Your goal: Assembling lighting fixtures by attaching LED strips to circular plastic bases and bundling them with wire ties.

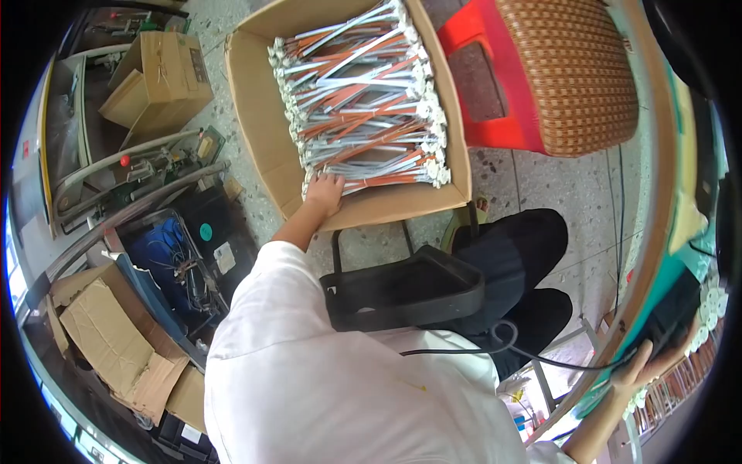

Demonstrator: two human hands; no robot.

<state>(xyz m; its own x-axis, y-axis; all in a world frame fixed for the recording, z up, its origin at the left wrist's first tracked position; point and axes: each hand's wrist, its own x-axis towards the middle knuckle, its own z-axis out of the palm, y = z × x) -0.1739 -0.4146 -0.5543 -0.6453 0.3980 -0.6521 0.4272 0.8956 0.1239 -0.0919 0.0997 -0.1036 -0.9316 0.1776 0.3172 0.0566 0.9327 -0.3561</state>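
Note:
My left hand (325,193) reaches into an open cardboard box (251,124), at its near left corner. Its fingers curl over the ends of the nearest wires (379,170), closed on them. Layers of white, grey and orange-brown wires with white connectors (433,116) at both ends fill the box. Far off to the right, my right hand (638,371) rests at a table edge, beside a dark flat object (672,317) on a green surface. A thin black cable (556,361) runs from near that hand across my lap. The right fingers are distorted and partly hidden at the picture's rim.
A red stool (510,85) with a woven brown seat stands right of the box. Below the box is a black chair part (402,290). Cartons (166,77) and a black crate (209,232) line the left side. More wires (680,387) lie at the lower right.

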